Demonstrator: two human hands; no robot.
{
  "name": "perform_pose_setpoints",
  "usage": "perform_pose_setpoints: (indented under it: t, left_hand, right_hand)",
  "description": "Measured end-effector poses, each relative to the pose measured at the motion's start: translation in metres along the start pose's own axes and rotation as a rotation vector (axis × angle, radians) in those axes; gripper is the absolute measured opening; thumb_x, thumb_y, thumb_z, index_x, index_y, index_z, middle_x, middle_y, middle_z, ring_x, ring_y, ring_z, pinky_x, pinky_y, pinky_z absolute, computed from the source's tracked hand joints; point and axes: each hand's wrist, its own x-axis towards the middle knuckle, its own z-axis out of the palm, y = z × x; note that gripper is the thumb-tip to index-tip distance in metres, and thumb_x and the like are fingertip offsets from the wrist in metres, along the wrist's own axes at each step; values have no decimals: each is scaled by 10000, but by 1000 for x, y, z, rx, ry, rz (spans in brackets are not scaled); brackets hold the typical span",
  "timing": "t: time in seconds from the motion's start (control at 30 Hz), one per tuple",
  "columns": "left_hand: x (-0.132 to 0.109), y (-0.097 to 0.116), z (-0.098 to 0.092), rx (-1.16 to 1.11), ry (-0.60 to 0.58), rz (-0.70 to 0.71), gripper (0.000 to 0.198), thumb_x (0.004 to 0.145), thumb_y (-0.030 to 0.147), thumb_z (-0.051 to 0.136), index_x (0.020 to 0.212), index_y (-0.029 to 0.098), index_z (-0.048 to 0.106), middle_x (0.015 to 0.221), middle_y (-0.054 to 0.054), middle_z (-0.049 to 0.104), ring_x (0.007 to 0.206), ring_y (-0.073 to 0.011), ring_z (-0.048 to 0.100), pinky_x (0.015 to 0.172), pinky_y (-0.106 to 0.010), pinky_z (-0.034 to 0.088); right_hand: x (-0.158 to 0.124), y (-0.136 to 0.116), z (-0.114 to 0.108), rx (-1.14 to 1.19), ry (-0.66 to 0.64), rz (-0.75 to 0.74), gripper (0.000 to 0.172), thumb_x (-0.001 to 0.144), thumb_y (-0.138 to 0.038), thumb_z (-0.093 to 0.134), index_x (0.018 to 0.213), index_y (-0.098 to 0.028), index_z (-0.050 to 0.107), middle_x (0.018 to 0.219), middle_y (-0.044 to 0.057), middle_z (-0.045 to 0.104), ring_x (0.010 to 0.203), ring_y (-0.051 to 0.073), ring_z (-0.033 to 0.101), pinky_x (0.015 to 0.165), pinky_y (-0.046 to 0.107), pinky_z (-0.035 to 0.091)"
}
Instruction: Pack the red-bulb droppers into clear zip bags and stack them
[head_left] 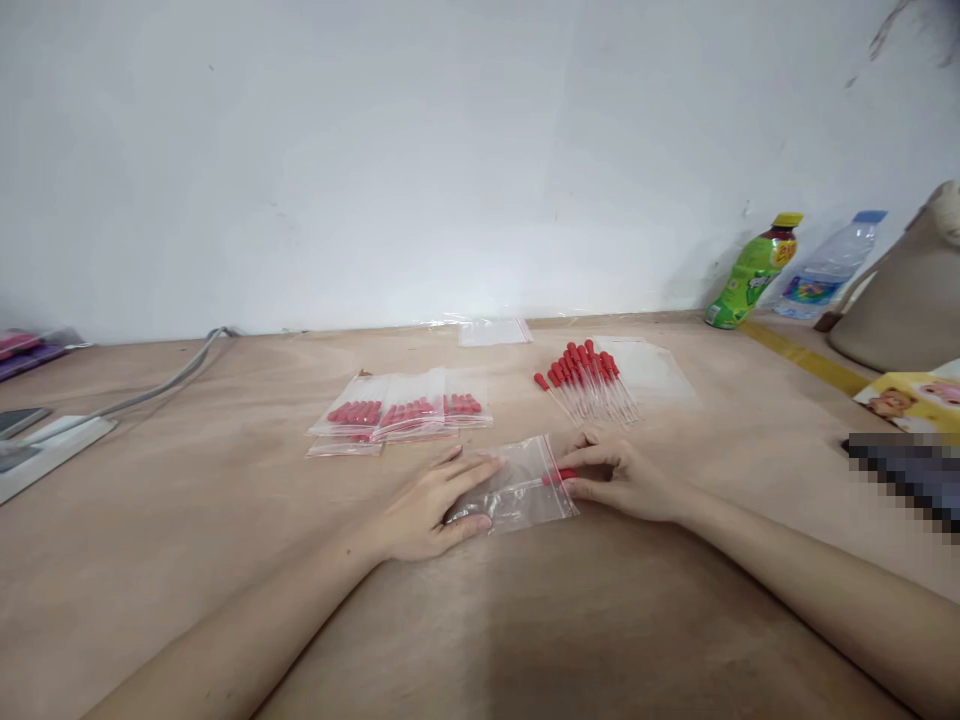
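A clear zip bag with a red-lined mouth lies on the wooden table, its mouth facing right. My left hand holds its left part, fingers along the far side and thumb on the near side. At the mouth, my right hand pinches the red bulb of a dropper whose thin clear stem is inside the bag. Beyond my right hand lies a pile of droppers with red bulbs, stems towards me. Several filled zip bags overlap beyond my left hand, red bulbs showing through.
Flat clear bags lie beside the dropper pile, and another bag by the wall. A green bottle, a clear bottle and a beige container stand back right. A grey cable crosses the left side.
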Motion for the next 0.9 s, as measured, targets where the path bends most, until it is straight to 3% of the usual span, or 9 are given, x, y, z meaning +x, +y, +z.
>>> perform_pose_setpoints:
  t: [0.1,0.2,0.3,0.43,0.57,0.67,0.8,0.9]
  left_hand:
    - [5,-3,0,8,11,10,593,898,382,446,1409,255,173,1401,-54,361,1295,-246,312,1086,-490,191]
    - [8,-5,0,5,18,12,587,903,378,440,1409,259,169,1400,-50,364,1296,-245,310,1088,-492,181]
    - [8,-5,1,3,17,21,571,907,363,438,1406,257,181,1397,-51,369,1294,-244,316,1086,-495,181]
    - [8,-5,0,-3,9,24,545,912,351,427,1401,263,203,1397,-49,369,1289,-229,326,1090,-492,167]
    - [10,-4,-1,-22,0,32,520,914,335,424,1393,273,232,1388,-40,386,1290,-222,326,1094,-489,151]
    - [10,-3,-1,-38,3,41,521,912,316,431,1393,271,234,1378,-41,400,1277,-212,349,1095,-476,158]
    - [8,-3,0,-52,34,30,513,900,308,454,1378,253,276,1387,-66,379,1268,-211,358,1077,-449,233]
    - [4,-5,3,-68,126,-2,420,881,304,481,1291,223,431,1383,-96,362,1247,-235,379,1014,-408,351]
  right_hand:
    - [4,-4,-1,-247,43,12,215,780,-452,578,938,-357,690,1068,53,551,1002,216,483,912,445,292]
    - [8,-7,2,-307,28,51,188,793,-450,562,913,-383,691,1095,47,549,1036,236,466,934,505,223]
    - [8,-4,5,-183,68,46,208,816,-423,538,939,-351,689,979,47,577,956,207,496,904,452,296]
    - [6,-1,9,77,191,-3,221,791,-406,570,903,-258,691,846,48,521,742,145,496,682,305,423]
    - [3,-7,17,429,22,57,207,802,-383,559,904,-208,603,859,33,540,592,88,494,548,247,424]
    - [4,-12,24,714,-67,99,189,823,-364,533,919,-203,515,790,2,565,650,93,548,609,244,454]
    - [6,-8,22,719,-62,83,176,798,-338,572,883,-188,536,851,16,598,783,111,574,713,265,465]
    - [8,0,11,553,-57,81,205,787,-368,578,863,-179,604,823,28,621,760,129,581,707,284,471]
